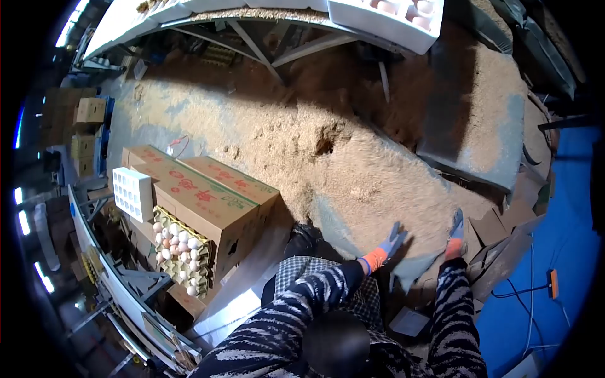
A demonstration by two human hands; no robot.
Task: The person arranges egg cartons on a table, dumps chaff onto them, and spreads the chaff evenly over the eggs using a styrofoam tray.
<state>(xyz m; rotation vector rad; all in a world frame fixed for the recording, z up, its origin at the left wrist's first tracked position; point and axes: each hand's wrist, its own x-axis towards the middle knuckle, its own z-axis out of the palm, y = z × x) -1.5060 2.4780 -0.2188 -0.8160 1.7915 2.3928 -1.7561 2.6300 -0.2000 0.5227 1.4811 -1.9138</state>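
My left hand (pixel 386 246), in an orange glove with grey-blue fingers, is held over the near edge of a heap of husk-like tan bedding (pixel 353 183). Its fingers are stretched out and nothing shows in them. To its right my right hand (pixel 455 233), gloved alike, points away from me at the heap's right edge, near some cardboard flaps (pixel 488 230). Those fingers look extended, with no held thing visible. Below and between the hands a grey-green surface (pixel 413 269) shows through the bedding. Whether either hand touches the bedding I cannot tell.
On the left stand large cardboard boxes (pixel 189 189) with a tray of eggs (pixel 183 252) and a white foam egg holder (pixel 131 194). A white foam box with eggs (pixel 413 16) sits on the table at the top. Blue flooring (pixel 576 189) with cables lies right.
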